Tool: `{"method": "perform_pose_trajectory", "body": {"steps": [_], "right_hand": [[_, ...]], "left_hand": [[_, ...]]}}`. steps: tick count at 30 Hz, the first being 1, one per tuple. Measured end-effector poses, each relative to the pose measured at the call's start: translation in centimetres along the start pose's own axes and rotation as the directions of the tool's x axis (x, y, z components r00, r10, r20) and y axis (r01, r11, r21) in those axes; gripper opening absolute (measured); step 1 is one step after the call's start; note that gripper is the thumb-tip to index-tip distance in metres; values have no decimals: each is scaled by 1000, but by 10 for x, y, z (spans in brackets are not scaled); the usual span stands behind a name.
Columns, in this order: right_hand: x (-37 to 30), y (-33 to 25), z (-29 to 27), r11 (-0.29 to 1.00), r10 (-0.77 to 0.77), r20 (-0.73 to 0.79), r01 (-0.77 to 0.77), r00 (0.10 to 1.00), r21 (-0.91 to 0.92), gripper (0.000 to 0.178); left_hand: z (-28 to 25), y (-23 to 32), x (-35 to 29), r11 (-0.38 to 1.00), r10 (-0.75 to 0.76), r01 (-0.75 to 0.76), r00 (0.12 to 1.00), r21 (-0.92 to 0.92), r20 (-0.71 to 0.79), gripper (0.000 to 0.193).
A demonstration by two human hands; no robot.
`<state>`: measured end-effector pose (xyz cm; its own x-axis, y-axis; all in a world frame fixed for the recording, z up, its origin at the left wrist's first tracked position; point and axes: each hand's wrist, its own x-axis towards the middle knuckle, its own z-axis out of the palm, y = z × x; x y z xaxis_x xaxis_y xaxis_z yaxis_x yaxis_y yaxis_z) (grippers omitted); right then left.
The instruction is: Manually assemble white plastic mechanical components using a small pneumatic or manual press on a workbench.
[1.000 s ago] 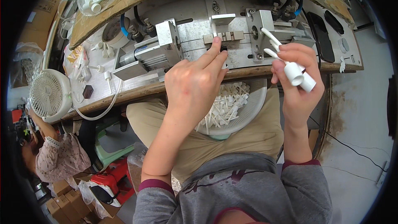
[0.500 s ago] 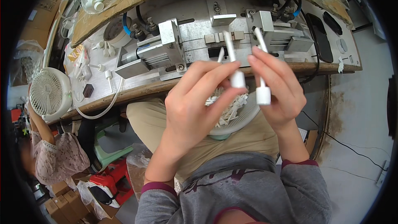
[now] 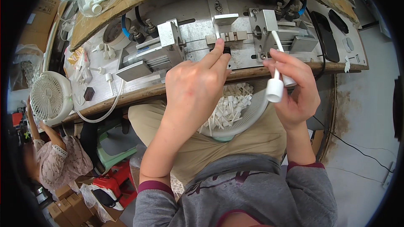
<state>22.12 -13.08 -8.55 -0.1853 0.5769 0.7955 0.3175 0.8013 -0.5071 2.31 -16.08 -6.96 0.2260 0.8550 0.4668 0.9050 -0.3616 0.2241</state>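
My right hand (image 3: 299, 88), to the right above the basket, is closed on white plastic capped sticks. One capped stick (image 3: 275, 90) hangs cap-down from the fingers; another stick (image 3: 277, 40) points up toward the right clamp block, its cap partly behind the fingers. My left hand (image 3: 195, 82) reaches to the small metal holder (image 3: 235, 36) at the bench middle. Its index finger is stretched out, the tip against a white stick (image 3: 217, 30) lying at the holder's left end. The left thumb and the stick's near end are mostly hidden.
Metal clamp units flank the holder, left (image 3: 170, 40) and right (image 3: 265, 27). A basket (image 3: 252, 122) of white pieces rests on my lap. A fan (image 3: 50, 96) stands at the bench's left end, a phone (image 3: 326, 42) lies right. A co-worker's sleeve (image 3: 63, 164) shows at lower left.
My left hand has moved forward from beside the right hand to the holder, where a white stick now lies. My right hand has shifted right, turning its capped sticks.
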Motion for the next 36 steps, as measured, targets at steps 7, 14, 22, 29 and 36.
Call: {"method": "perform_pose_trajectory", "body": {"steps": [7, 14, 22, 29, 36], "right_hand": [[-1, 6, 0, 945, -261, 95, 274, 961, -179, 26], [8, -2, 4, 975, -154, 65, 162, 986, -151, 36], [5, -2, -4, 1000, -16, 90, 18, 996, -22, 42], [5, -13, 4, 913, 246, -3, -231, 969, 337, 34], [12, -13, 2, 994, 0, 266, 29, 964, -107, 28]], "left_hand": [[-16, 18, -8, 660, -112, 84, 994, -746, 13, 39], [-20, 18, -12, 906, -124, 62, 985, -418, -123, 34], [2, 9, -1, 999, -34, 34, 999, 3, -28, 28], [4, 4, 3, 998, -48, 46, 998, -35, -41, 25], [6, 2, -5, 993, -50, 42, 996, -108, -71, 25]]}}
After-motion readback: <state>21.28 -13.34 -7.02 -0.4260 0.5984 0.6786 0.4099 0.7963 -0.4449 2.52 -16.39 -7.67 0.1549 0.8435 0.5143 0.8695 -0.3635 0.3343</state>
